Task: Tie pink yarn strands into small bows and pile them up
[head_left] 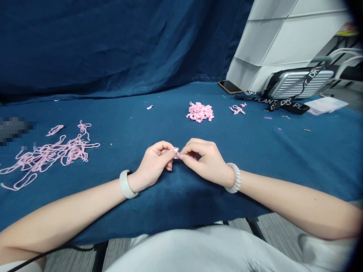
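Note:
Over the near middle of the blue cloth, my left hand [153, 164] and my right hand [209, 160] meet fingertip to fingertip. Both pinch a small pink piece of yarn [177, 155], mostly covered by the fingers. Beyond the hands lies a compact heap of small pink knotted yarn pieces [200, 112]. To its right are a few loose pink yarn bits [237, 109], and a single tiny pink piece [149, 107] lies to its left. A loose tangle of pale pink yarn [56, 153] spreads across the left side, with a short bundle of yarn [55, 130] just behind it.
At the back right stand a white box-like stack [283, 41], a phone [229, 87] and a silver ribbed case [300, 84] with a black lettered strap [289, 105]. A flat clear box [326, 105] lies beside them. Small purple scraps [268, 118] dot the cloth. A dark blue curtain [113, 45] hangs behind.

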Motion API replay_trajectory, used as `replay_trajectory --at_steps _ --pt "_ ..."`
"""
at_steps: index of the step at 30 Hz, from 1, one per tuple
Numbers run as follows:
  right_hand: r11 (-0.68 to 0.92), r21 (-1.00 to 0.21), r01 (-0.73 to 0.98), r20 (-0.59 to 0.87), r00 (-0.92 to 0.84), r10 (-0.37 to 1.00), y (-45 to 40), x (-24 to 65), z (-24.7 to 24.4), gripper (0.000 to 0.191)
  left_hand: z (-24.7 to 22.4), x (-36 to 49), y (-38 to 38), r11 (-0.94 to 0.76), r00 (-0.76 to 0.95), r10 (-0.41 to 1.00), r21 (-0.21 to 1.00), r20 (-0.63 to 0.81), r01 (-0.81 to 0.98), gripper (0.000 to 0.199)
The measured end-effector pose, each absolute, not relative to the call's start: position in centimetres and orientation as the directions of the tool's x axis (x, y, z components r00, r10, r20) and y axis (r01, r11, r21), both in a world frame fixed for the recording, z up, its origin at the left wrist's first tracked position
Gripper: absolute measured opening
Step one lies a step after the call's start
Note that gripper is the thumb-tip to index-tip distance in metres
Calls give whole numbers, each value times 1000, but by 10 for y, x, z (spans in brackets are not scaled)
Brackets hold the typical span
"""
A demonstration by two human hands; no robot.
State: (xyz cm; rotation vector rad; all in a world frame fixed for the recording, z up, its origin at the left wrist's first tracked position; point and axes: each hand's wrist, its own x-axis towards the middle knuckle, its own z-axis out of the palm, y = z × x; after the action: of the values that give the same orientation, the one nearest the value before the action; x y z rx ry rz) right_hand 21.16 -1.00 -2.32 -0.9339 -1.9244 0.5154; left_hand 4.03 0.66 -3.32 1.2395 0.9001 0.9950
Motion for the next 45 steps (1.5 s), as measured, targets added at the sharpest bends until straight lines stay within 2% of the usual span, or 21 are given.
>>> replay_trajectory --at_steps 5,8,11,20,25,34,41,45 --pt "325 -875 358 249 -243 938 -4 213 -21 14 -33 41 6 41 339 941 993 -1 -110 18" --pt "154 -945 288 62 -305 950 -1 212 -20 16 -34 40 6 35 345 938 994 4 -107 18" --pt "45 -980 195 -25 -341 940 0 211 -19 16 -34 39 5 26 362 932 993 17 -114 18" --pt "-127 -991 43 -134 -411 902 2 209 -19 20 -33 37 5 -12 369 928 993 53 -114 17" --pt "-182 -983 -9 -160 -433 887 1 208 -19 22 -31 38 4 14 355 934 995 23 -102 18" --pt "-180 -983 -43 -148 -405 902 -1 208 -20 22 -30 39 4 53 359 933 991 -4 -125 19" --pt "-226 -958 -178 -152 -352 923 -7 202 -20 28 -30 40 4 64 363 932 985 -1 -160 17" --pt "-173 -975 -140 -121 -320 940 -12 201 -15 26 -32 40 4 60 368 930 986 2 -157 16"
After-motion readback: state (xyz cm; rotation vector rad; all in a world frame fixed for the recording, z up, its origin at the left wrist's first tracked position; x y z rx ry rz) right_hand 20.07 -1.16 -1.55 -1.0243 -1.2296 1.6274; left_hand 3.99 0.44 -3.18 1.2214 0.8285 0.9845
